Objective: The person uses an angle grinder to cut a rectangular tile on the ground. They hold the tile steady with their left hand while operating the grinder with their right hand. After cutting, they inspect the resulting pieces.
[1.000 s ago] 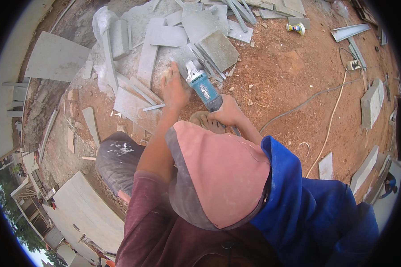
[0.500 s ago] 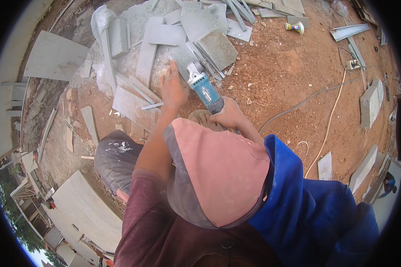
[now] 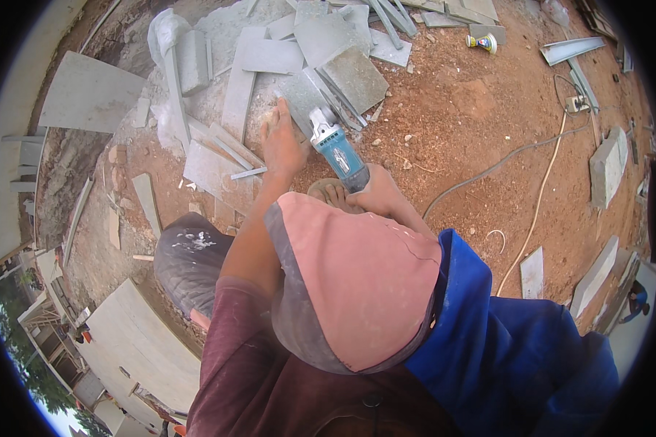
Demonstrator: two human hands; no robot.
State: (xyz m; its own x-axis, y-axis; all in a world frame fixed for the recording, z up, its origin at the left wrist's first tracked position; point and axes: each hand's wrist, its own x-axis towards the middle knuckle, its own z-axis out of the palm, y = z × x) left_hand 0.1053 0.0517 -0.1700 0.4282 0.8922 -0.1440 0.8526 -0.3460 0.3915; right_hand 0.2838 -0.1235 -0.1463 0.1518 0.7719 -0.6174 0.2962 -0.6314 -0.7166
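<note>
My right hand (image 3: pixel 375 191) grips a blue angle grinder (image 3: pixel 341 151) by its dark rear end; the metal head points up and left, at a grey tile piece (image 3: pixel 299 95). My left hand (image 3: pixel 280 142) rests beside the grinder with fingers stretched out on the tile piece, whose near part it hides. A bare foot (image 3: pixel 330 191) shows below the grinder, partly hidden by the pink-and-grey fabric over my knee.
Loose slabs and strips (image 3: pixel 270 56) are piled on the dirt ahead. Cables (image 3: pixel 503 160) run right toward a socket box (image 3: pixel 577 103). A concrete block (image 3: pixel 608 167) and metal channel (image 3: pixel 568 51) lie right. A large board (image 3: pixel 142 349) is lower left; another person (image 3: pixel 636 302) works at far right.
The grinder and my right hand have shifted slightly down and right, its head drawing a little away from the upper tile edge. My left hand is nearly unmoved.
</note>
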